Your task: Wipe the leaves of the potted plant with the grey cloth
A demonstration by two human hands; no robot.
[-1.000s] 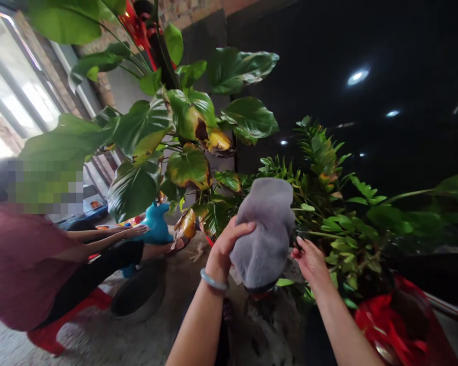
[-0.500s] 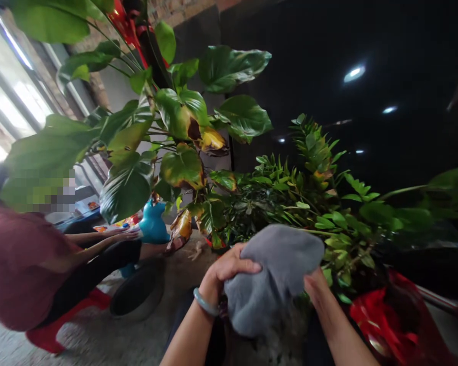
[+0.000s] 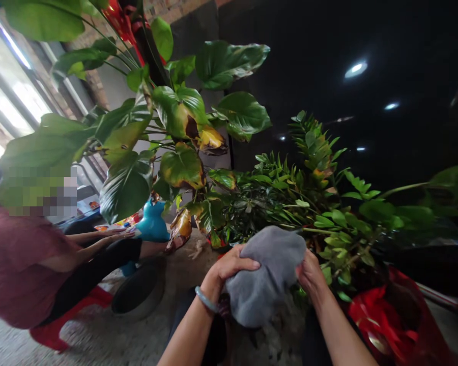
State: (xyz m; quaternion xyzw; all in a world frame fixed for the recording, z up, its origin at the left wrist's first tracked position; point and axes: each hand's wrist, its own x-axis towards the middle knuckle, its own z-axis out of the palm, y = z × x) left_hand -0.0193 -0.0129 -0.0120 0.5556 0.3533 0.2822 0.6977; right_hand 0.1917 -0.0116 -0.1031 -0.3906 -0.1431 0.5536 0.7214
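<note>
A grey cloth is bunched between both my hands, low in the middle of the view. My left hand has its fingers curled over the cloth's left side; a pale bangle sits on that wrist. On the cloth's right edge my right hand grips it with closed fingers. Just behind the cloth grows a bushy plant with small green leaves.
A tall plant with big glossy leaves, some yellowed, stands to the left. Another person in a red top sits at the left, arms stretched toward a blue toy. Red wrapping covers a pot at lower right. A dark basin lies on the floor.
The cloth came down from being held up in front of the plant to lower by my lap, and my right hand went from open beside it to gripping its right edge.
</note>
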